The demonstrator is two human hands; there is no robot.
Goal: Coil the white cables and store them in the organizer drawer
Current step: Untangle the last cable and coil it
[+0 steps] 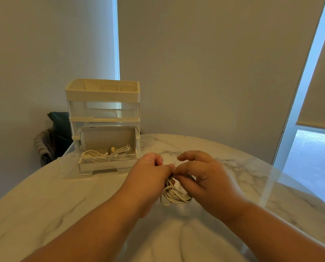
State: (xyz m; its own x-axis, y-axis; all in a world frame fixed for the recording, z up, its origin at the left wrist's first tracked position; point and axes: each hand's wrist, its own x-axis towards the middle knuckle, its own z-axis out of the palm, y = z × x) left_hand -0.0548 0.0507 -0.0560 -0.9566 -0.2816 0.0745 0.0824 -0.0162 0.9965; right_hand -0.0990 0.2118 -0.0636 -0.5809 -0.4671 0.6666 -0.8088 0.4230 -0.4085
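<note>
A coiled white cable (174,195) hangs in loops between my two hands above the marble table. My left hand (148,174) grips the top of the coil with curled fingers. My right hand (205,178) pinches the cable beside it, thumb and forefinger together, other fingers raised. Behind them to the left stands the white and clear organizer (103,103). Its bottom drawer (106,164) is pulled open and holds other white cables (108,154) with plugs showing.
The round marble table (63,205) curves away on all sides. A clear flap (70,167) lies on it left of the drawer. A dark chair with a grey cloth (50,138) stands behind the organizer. Blinds cover the windows.
</note>
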